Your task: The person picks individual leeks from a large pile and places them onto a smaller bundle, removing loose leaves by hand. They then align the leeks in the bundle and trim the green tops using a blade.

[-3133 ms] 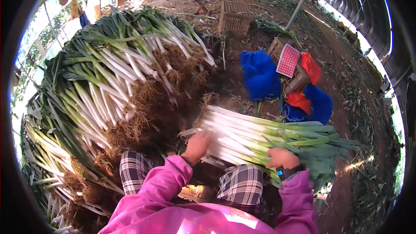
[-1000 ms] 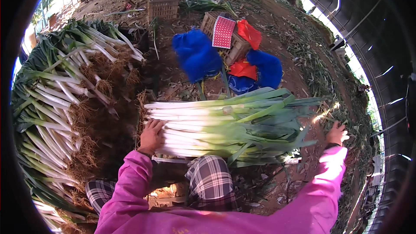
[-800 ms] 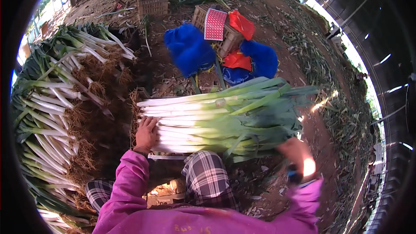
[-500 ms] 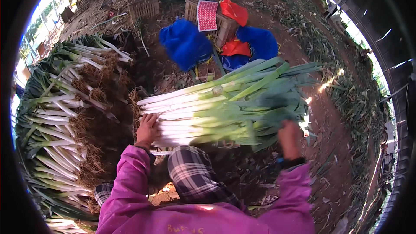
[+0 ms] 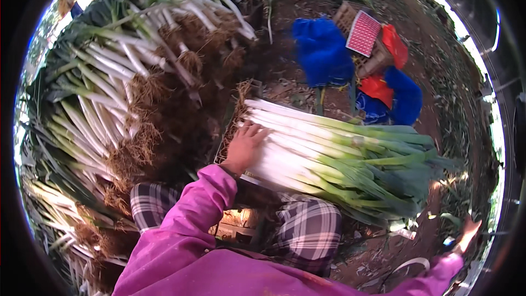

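Pressing evenly with a flat palm is likely serving best, as hard squeezing could be bruising the pale stems. The leek bundle is lying along the near edge of a mostly hidden support, roots leftward. The left hand is resting palm down, fingers loosely spread; the right hand is hanging beyond the leaf tips, fingers seemingly apart.

My left hand lies palm down, slightly spread; my right hand is far out to the side.
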Action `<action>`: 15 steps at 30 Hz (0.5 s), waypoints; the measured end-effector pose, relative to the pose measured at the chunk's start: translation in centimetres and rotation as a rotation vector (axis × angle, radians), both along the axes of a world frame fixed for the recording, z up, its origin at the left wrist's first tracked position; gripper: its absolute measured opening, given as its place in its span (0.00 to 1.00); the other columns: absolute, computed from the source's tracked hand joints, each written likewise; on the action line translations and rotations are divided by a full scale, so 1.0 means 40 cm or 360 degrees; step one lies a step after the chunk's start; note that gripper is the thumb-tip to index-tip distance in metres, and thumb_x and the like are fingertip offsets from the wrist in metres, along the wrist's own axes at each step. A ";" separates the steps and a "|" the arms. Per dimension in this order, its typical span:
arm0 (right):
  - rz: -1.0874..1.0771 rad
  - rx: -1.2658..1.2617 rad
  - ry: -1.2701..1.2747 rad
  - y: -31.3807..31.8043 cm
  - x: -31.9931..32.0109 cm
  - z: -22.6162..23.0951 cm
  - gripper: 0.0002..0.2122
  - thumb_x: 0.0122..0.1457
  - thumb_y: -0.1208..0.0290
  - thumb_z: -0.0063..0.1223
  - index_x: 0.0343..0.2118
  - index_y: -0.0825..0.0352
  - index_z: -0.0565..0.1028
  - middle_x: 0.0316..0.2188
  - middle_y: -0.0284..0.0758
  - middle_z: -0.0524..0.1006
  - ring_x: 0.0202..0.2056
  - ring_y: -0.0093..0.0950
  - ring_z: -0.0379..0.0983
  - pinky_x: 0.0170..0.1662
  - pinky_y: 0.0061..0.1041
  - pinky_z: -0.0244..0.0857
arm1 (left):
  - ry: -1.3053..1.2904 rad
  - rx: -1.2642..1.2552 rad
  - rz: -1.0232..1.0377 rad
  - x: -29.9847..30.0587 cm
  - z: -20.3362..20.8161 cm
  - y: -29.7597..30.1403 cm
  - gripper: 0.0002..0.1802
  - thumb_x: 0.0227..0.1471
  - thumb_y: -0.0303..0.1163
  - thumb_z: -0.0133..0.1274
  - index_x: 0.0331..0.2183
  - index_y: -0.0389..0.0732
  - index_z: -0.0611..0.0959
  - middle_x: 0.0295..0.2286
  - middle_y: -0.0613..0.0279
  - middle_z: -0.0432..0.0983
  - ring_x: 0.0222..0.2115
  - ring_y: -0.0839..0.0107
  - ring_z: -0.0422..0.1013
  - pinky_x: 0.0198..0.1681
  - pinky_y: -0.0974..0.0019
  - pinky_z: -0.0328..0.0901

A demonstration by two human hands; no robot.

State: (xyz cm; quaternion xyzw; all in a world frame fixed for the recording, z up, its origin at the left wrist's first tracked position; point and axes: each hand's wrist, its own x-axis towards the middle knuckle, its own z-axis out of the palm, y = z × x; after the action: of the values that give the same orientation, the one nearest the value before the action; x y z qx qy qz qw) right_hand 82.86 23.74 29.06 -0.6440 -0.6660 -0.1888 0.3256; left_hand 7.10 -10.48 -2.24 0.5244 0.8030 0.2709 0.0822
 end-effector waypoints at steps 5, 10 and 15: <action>0.1185 -0.0302 -0.0827 -0.376 -0.894 -0.251 0.24 0.60 0.68 0.49 0.60 0.63 0.64 0.62 0.43 0.62 0.61 0.42 0.59 0.62 0.42 0.51 | 0.0039 -0.0021 0.0118 -0.011 0.013 -0.026 0.22 0.53 0.34 0.50 0.51 0.54 0.77 0.52 0.63 0.69 0.59 0.49 0.57 0.59 0.51 0.57; 0.1161 -0.0582 -0.0945 -0.404 -1.023 -0.512 0.24 0.57 0.53 0.48 0.56 0.55 0.70 0.63 0.39 0.59 0.65 0.42 0.51 0.62 0.60 0.39 | -0.0081 0.0007 0.0070 -0.010 0.011 -0.029 0.23 0.52 0.32 0.50 0.52 0.54 0.77 0.53 0.59 0.67 0.59 0.49 0.57 0.59 0.51 0.56; 0.1217 -0.0446 -0.0897 -0.383 -1.008 -0.556 0.24 0.56 0.53 0.49 0.55 0.53 0.71 0.63 0.39 0.59 0.65 0.44 0.51 0.62 0.59 0.39 | -0.0111 -0.0081 0.0016 -0.017 0.020 -0.043 0.29 0.46 0.30 0.52 0.53 0.55 0.76 0.55 0.55 0.65 0.61 0.49 0.54 0.60 0.51 0.55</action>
State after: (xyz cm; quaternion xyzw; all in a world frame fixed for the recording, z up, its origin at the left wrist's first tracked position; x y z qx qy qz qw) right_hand 42.55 8.41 6.83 -0.3151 -0.9357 -0.1313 0.0892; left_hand 6.40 -12.22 -1.46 0.5082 0.8090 0.2689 0.1222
